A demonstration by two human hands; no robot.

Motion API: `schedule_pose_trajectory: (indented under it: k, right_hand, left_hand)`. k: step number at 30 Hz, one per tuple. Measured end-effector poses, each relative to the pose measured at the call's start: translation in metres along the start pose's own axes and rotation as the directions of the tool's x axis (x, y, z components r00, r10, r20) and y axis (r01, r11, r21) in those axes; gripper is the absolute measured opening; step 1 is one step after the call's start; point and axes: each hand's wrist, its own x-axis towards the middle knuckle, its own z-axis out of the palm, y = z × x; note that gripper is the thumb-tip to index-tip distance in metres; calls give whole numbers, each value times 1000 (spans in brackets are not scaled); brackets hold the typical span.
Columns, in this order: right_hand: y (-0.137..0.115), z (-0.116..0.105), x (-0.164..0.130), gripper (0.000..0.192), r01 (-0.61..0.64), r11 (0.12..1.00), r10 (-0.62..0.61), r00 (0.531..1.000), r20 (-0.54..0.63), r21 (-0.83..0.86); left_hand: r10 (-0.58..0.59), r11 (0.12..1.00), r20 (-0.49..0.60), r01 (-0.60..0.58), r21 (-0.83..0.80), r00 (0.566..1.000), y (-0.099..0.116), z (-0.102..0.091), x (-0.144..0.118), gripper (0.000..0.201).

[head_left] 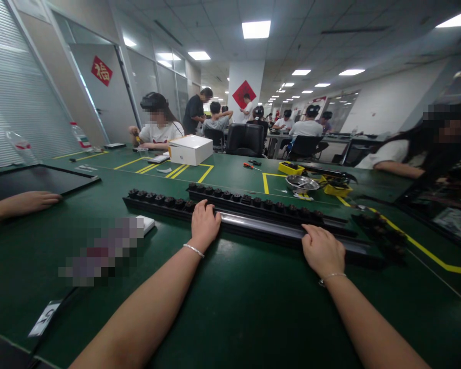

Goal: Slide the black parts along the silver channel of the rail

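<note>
At nine o'clock a co-worker's hand (26, 201) lies flat on the green table (230, 307), just below a dark flat panel (34, 179). Beyond it, at ten o'clock, two clear bottles (17, 146) stand by the blinds. A blurred patch sits at eight o'clock, with a small white block (148, 223) touching its upper right end.

Near the centre, the left hand (205, 224) rests palm down on the near rail (253, 225), a long black strip with a shiny groove and a row of black knobs along its left part. Its fingers are curled loosely over the rail's top; whether they clamp it cannot be told. A bracelet circles the wrist. A second rail (261, 202), also knobbed, lies just behind and touches the first along most of its length.

At twelve o'clock, farther back, a white box (191, 149) stands on yellow floor-tape lines, with a seated person behind it.

The right hand (322, 251) lies at three o'clock of the left, palm down on the same near rail, fingers bent over its edge, not visibly closed around it. Beyond it at one o'clock sit a metal bowl (301, 183) and yellow trays (291, 167). At the far right another person's arm (397, 168) rests on the table.
</note>
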Motion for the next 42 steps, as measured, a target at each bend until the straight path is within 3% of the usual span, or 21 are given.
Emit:
schedule_pose_trajectory:
  k: [5,12,42]
  right_hand:
    - [0,3,0,44,-11,1000,11,1000,-18,14]
    - [2,4,-1,43,-2,1000,2,999,-32,8]
    - [1,3,-1,43,-4,1000,4,1000,-15,17]
  left_hand:
    - [-14,999,4,14,-31,1000,1,1,0,34]
    - [-112,994,-26,112,-11,993,1,8,-3,57]
    - [-13,999,79,16,-39,997,5,-1,-5,41]
